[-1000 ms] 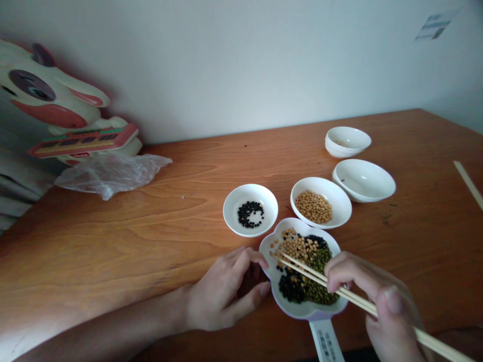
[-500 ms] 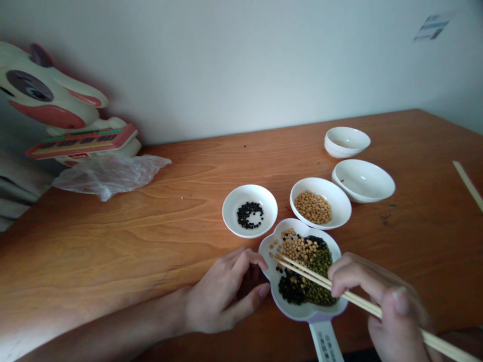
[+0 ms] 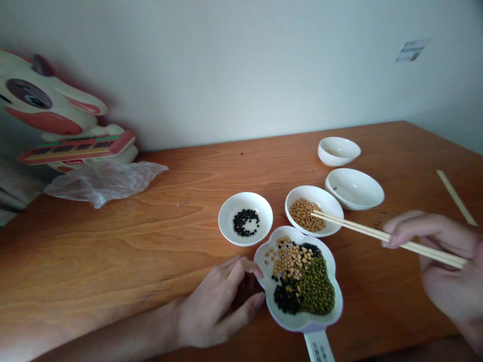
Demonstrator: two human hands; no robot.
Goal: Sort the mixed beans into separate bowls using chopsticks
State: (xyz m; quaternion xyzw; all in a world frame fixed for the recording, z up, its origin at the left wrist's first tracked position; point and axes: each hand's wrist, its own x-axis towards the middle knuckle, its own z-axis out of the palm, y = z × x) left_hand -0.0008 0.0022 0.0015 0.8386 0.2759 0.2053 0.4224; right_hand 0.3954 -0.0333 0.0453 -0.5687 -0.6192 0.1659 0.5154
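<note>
My right hand (image 3: pixel 445 256) grips a pair of wooden chopsticks (image 3: pixel 362 229). Their tips are close together over the yellow soybeans (image 3: pixel 304 213) in a white bowl (image 3: pixel 332 205); whether a bean is between them I cannot make out. My left hand (image 3: pixel 217 306) has its curled index finger and thumb at the left rim of a white, flower-shaped pan (image 3: pixel 337 296) with a short handle. Inside the pan lie green mung beans (image 3: pixel 317 289), black beans (image 3: pixel 287 296) and soybeans (image 3: pixel 292 259), partly mixed. A white bowl (image 3: pixel 228 208) of black beans stands left of the soybean bowl.
Two more white bowls stand behind to the right, the nearer bowl (image 3: pixel 356 188) with a dark speck and the farther bowl (image 3: pixel 339 151) with little in it. A pale strip (image 3: pixel 456 197) lies at the right. A cow-shaped toy (image 3: pixel 75 115) and clear plastic bag (image 3: pixel 105 183) occupy the left.
My right hand has moved up and right, carrying the chopsticks from the pan to the soybean bowl. My left hand stays at the pan's rim. The camera view has shifted slightly.
</note>
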